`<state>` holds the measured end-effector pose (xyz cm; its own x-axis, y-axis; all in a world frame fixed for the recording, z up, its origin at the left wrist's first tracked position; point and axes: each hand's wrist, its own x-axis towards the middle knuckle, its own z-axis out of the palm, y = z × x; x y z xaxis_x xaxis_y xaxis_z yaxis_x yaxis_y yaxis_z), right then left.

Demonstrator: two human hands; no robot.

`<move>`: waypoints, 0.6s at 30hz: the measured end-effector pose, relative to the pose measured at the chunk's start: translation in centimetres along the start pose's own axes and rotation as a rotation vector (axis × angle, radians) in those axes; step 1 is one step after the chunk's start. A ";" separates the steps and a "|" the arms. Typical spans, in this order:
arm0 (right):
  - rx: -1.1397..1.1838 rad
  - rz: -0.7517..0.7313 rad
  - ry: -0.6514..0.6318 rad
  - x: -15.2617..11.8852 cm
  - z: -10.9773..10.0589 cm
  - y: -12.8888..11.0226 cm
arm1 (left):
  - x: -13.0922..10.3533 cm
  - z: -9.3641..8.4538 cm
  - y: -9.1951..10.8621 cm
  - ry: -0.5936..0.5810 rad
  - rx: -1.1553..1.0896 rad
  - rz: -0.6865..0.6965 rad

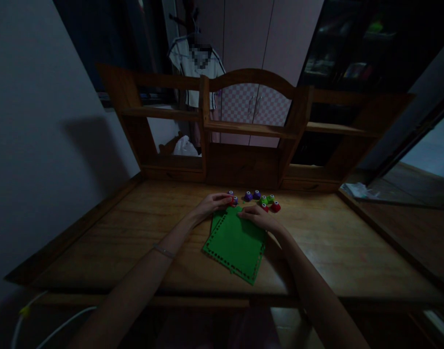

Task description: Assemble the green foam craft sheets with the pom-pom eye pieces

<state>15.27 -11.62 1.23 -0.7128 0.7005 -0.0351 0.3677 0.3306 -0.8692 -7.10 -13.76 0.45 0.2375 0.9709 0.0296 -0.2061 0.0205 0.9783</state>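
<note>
Green sheets (pixel 238 242) with dark marks along their edges lie overlapped on the wooden desk. My left hand (pixel 215 203) is at their upper left corner, its fingers closed round a small red piece (pixel 231 199). My right hand (pixel 256 215) rests on the upper right part of the sheets, fingers bent together; whether they pinch the sheet is too small to tell. Just beyond the hands are purple pieces (pixel 248 196), green pieces (pixel 264 199) and red pieces (pixel 276 207), each with a pale round top.
A wooden shelf unit (pixel 251 128) with small drawers stands along the back of the desk (pixel 338 242). A shirt (pixel 192 63) hangs behind it. Raised wooden edges run along both sides, and a white cable (pixel 67 322) is at the lower left.
</note>
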 end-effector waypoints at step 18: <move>-0.033 0.012 0.014 0.0 0.0 0.0 | -0.2 0.2 0.3 0.000 0.011 -0.012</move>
<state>15.26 -11.58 1.24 -0.6999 0.7132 -0.0384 0.3960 0.3427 -0.8519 -7.05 -14.03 0.79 0.2402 0.9705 0.0184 -0.1931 0.0292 0.9807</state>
